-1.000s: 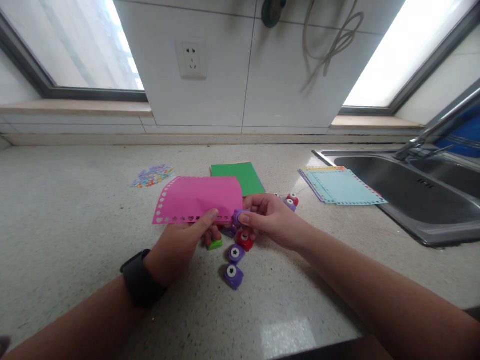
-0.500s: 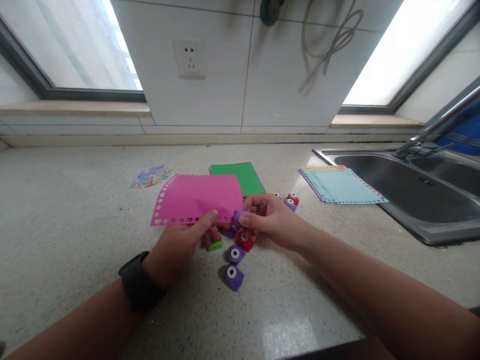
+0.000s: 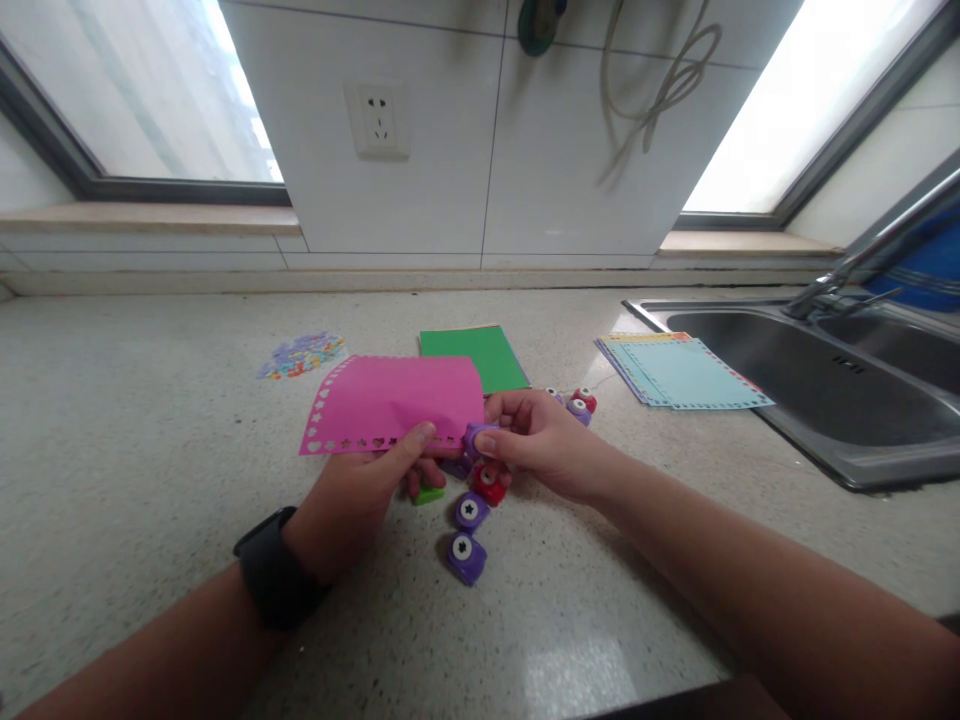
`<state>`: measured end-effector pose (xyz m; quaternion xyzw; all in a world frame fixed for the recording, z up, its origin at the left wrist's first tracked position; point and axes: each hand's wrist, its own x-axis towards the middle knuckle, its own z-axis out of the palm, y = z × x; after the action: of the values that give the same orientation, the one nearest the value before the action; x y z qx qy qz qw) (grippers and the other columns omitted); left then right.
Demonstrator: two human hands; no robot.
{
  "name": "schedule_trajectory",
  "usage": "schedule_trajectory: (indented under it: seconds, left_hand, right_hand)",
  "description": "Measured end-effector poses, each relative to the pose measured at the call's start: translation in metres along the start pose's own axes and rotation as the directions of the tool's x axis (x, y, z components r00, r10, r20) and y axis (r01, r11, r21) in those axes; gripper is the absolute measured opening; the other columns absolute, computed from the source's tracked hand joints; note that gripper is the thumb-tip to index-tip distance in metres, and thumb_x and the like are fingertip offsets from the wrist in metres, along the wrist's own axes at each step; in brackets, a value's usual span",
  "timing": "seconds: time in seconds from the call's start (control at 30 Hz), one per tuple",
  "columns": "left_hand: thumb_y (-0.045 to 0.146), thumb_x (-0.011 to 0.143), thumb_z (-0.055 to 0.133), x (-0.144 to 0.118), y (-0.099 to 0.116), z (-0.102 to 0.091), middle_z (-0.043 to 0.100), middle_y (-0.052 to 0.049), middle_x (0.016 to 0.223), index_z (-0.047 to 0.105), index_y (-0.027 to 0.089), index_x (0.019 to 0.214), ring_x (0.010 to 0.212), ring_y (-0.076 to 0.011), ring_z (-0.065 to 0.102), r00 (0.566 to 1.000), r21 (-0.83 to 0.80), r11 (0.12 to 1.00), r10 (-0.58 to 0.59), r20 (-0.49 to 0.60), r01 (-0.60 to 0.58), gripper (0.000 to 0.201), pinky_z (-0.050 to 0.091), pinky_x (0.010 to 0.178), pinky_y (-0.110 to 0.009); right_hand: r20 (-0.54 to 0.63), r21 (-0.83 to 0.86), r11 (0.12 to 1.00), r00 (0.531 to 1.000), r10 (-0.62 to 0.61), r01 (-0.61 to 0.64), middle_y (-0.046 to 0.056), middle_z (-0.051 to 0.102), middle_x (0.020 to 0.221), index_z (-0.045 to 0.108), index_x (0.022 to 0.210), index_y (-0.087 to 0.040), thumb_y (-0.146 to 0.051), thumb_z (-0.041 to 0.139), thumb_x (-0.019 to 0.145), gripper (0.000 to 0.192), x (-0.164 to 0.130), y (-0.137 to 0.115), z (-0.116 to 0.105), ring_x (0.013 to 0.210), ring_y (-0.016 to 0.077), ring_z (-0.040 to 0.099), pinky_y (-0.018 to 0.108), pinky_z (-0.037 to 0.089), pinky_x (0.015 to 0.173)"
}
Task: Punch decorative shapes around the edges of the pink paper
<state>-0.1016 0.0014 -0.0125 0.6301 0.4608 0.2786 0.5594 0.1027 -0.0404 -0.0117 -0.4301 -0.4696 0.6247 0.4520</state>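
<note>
Pinching pink paper (image 3: 394,400) in my left hand (image 3: 352,495), right hand (image 3: 536,440) squeezing purple punch (image 3: 476,437) at its edge; paper slipping sideways could misalign the cutout.

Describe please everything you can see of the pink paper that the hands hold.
The pink paper is a thin rectangular sheet, plain and matte. Small holes, hearts and stars, run in a row along its near edge and up its left edge. It is held above the counter, slightly bowed. The left hand pinches its near edge with the thumb on top. The right hand presses a purple punch onto its near right corner. Its far right part overlaps the green paper behind.
</note>
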Motion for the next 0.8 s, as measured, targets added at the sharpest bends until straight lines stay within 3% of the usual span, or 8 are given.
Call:
schedule_trajectory:
  seconds: [0.2,0.53,0.8]
  left_hand:
    - [0.059,0.082,0.056,0.001,0.000,0.001,0.069,-0.004,0.062,0.069,0.018,0.059,0.059,-0.0144,0.058,1.000,0.024,1.000,-0.006,0.012,0.006,0.049,0.049,0.062,-0.027]
    - [0.061,0.082,0.052,0.000,-0.003,-0.001,0.067,-0.004,0.059,0.069,0.020,0.056,0.059,-0.0157,0.059,0.999,0.109,0.993,0.031,0.017,-0.032,0.052,0.051,0.064,-0.029]
    - [0.053,0.086,0.058,0.001,-0.010,-0.002,0.070,-0.006,0.064,0.068,0.017,0.061,0.057,-0.0149,0.059,0.997,-0.103,0.993,0.056,0.053,-0.051,0.046,0.049,0.059,-0.028]
  right_hand:
    - [-0.050,-0.017,1.000,0.999,-0.001,0.000,-0.003,0.063,0.057,0.055,0.079,-0.016,-0.032,0.090,0.063,0.042,0.000,-0.001,0.003,0.045,0.0076,0.055,0.018,0.046,0.042]
    - [-0.044,-0.062,0.998,0.999,-0.023,0.020,-0.004,0.062,0.056,0.053,0.077,-0.017,-0.033,0.090,0.063,0.042,-0.001,0.001,0.003,0.045,0.0070,0.053,0.017,0.041,0.041]
    - [0.053,0.016,0.999,0.998,-0.040,0.039,0.001,0.066,0.063,0.056,0.083,-0.015,-0.039,0.082,0.077,0.036,-0.005,-0.005,-0.008,0.049,0.0098,0.061,0.020,0.049,0.048]
